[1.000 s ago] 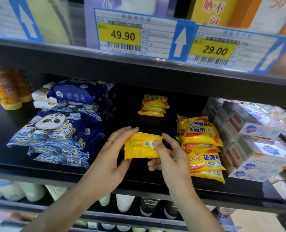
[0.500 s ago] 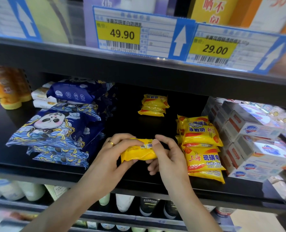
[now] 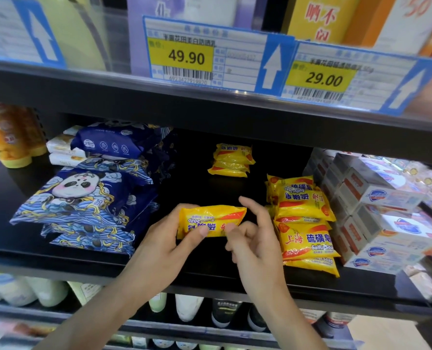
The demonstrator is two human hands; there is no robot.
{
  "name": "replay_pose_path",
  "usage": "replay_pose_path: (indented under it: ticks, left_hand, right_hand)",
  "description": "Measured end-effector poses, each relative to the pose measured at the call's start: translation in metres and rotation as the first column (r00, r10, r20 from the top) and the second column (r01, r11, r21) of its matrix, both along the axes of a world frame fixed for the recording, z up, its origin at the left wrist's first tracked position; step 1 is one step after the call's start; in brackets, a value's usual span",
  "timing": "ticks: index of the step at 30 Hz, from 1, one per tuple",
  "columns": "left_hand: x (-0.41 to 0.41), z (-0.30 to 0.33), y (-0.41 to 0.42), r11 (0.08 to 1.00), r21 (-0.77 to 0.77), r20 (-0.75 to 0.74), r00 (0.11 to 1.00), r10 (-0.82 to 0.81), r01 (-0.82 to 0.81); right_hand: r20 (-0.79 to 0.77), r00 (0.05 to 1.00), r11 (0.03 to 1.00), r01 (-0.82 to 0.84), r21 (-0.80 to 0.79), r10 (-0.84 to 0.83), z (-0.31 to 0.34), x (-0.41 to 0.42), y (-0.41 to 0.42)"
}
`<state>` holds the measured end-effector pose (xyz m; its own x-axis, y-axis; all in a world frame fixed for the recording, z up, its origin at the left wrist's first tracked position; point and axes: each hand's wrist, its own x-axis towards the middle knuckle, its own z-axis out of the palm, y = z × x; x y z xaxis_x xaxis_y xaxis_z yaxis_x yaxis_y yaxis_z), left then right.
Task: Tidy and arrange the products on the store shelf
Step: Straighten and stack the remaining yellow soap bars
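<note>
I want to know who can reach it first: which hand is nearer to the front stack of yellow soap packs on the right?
Right. The right hand is just beside the front stack; the left hand, farther left, holds a soap pack.
</note>
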<state>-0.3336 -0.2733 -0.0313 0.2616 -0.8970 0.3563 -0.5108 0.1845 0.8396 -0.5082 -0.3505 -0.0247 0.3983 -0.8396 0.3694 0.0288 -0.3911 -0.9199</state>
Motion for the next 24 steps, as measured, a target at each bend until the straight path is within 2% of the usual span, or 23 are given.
replay_pose_path:
  ticks: [3,6,8,11,14,16,20,24]
  left_hand:
    - [0.001,0.0,-0.001,1.0,0.0,-0.032,0.999,0.023,-0.023]
    - [0.002,0.0,-0.002,1.0,0.0,-0.046,0.999,0.026,-0.026]
    - [0.002,0.0,-0.002,1.0,0.004,-0.054,0.998,0.014,-0.013]
    - [0.003,0.001,-0.003,0.999,0.015,-0.089,0.995,0.038,-0.037]
    - [0.004,0.001,-0.007,0.999,0.022,-0.137,0.989,0.047,-0.044]
    - [0.005,-0.001,-0.008,0.999,0.032,-0.161,0.986,0.04,-0.035]
    - [0.007,-0.003,-0.008,0.998,0.063,-0.195,0.981,0.008,0.004]
    - [0.005,-0.002,-0.005,0.996,0.091,-0.171,0.985,0.008,0.008]
  right_hand:
    - [-0.083,0.995,0.975,0.032,-0.22,-0.051,-0.004,0.003,0.006]
    - [-0.148,0.979,0.95,0.091,-0.3,-0.141,-0.004,0.004,0.008]
    - [-0.242,0.936,0.878,0.121,-0.463,-0.257,-0.001,0.001,0.007]
    - [-0.415,0.829,0.729,-0.012,-0.685,-0.376,0.012,0.0,0.002]
    - [-0.56,0.738,0.67,-0.2,-0.715,-0.378,0.024,0.003,-0.007]
    - [-0.596,0.709,0.652,-0.254,-0.714,-0.377,0.031,0.003,-0.012]
    - [-0.618,0.716,0.67,-0.288,-0.684,-0.323,0.043,-0.002,-0.018]
    - [-0.637,0.708,0.744,-0.241,-0.623,-0.304,0.066,-0.018,-0.035]
